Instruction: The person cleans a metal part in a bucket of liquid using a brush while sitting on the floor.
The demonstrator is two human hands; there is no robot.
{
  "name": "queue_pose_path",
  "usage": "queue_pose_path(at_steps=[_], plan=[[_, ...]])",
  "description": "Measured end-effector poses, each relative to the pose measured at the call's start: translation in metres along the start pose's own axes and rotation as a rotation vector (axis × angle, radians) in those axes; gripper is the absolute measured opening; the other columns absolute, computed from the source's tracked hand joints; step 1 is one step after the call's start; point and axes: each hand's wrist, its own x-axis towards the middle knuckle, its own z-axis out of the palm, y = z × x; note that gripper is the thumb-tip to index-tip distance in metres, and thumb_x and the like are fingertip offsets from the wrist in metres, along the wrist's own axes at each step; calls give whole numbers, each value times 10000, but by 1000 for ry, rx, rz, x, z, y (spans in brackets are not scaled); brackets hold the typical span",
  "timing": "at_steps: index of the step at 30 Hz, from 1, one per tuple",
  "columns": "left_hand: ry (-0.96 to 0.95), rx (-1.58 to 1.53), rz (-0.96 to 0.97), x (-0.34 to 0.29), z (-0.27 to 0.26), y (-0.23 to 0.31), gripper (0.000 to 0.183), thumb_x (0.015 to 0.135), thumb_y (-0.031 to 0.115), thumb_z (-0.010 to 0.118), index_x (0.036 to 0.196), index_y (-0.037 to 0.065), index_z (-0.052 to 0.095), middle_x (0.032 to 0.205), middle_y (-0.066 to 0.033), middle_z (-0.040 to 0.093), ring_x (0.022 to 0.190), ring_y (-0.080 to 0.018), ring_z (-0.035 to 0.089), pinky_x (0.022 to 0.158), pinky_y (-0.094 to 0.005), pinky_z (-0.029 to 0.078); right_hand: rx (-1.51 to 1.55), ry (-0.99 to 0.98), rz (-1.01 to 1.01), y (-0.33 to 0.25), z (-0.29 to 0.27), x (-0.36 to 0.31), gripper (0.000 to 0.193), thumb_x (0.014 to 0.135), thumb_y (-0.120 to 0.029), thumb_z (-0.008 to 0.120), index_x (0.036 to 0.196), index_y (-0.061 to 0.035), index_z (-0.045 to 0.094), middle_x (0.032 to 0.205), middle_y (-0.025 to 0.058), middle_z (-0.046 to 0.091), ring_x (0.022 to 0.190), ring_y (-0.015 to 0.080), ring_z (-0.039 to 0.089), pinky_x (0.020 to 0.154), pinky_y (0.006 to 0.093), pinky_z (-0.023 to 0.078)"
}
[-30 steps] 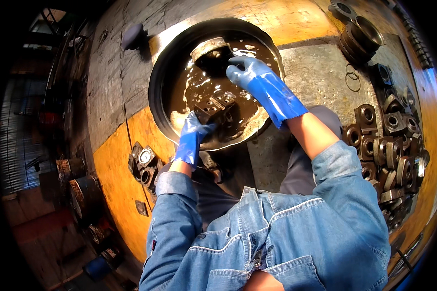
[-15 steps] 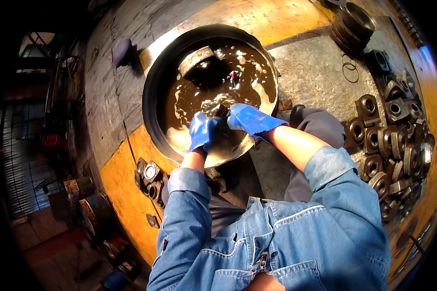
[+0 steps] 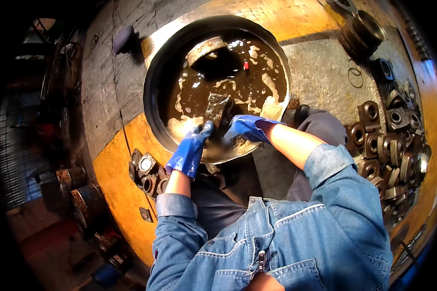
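Observation:
A round, dark basin [image 3: 153,104] of murky brown, foamy liquid stands in front of me. Over its near side my left hand [image 3: 192,145], in a blue rubber glove, grips a wet, dark metal block [image 3: 217,107] near its lower end. The block is tilted, its top face glinting. My right hand [image 3: 245,127], gloved the same way, has its fingers curled in against the block's right side; whatever they hold is hidden and blurred. A curved metal piece [image 3: 206,48] sticks out of the liquid at the far side. A small red-tipped object [image 3: 246,65] shows in the liquid.
Many greasy metal blocks with round bores [image 3: 383,145] are heaped at the right. Stacked metal rings [image 3: 361,36] and thin rings [image 3: 355,77] lie farther back. A smaller cluster of metal parts [image 3: 148,174] sits left of the basin. A dark purplish object [image 3: 124,40] stands at far left.
The dark metal block has come up into clearer view above the liquid. My left hand has moved left and nearer to me; my right hand has lowered slightly. The splashing has eased.

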Motion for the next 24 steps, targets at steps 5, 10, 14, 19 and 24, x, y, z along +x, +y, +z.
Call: queue_pose_path(at_steps=[5, 10, 14, 19, 24], plan=[[-123, -147, 63, 11, 2, -15, 706, 997, 531, 710, 1370, -64, 643, 1315, -175, 701, 1219, -262, 627, 1088, -362, 438, -35, 42, -409, -2, -6, -24, 314, 974, -52, 660, 1236, -137, 811, 1073, 140, 811, 1007, 248, 766, 927, 347, 562], [-152, -256, 116, 11, 11, 1, 685, 1012, 553, 676, 1321, -58, 696, 1277, -168, 731, 1198, -229, 647, 1077, -354, 457, 39, 258, -629, -21, -29, -62, 439, 908, 29, 593, 1306, -48, 763, 1175, 178, 779, 1103, 294, 732, 1037, 363, 526], [-220, -442, 55, 50, 19, -11, 662, 1045, 519, 633, 1424, -24, 636, 1353, -150, 708, 1209, -257, 663, 1062, -417, 513, 420, 215, -386, -24, -32, -44, 366, 946, -114, 675, 1290, -19, 757, 1171, 131, 775, 1091, 227, 711, 1011, 337, 526], [-287, -824, 18, 82, 43, -44, 466, 1090, 409, 600, 1376, 45, 650, 1265, -103, 728, 1105, -211, 700, 988, -397, 575, 859, 178, -11, -4, -27, 3, 416, 992, -292, 778, 1270, 16, 750, 1166, 73, 770, 1077, 144, 684, 978, 304, 527], [-294, -1050, 25, 62, 42, -23, 403, 1111, 370, 571, 1334, 44, 651, 1182, -113, 743, 1064, -206, 715, 975, -376, 583, 761, 218, -14, -43, -30, -4, 379, 992, -334, 761, 1135, 17, 770, 1030, 63, 759, 952, 134, 669, 875, 297, 519]])
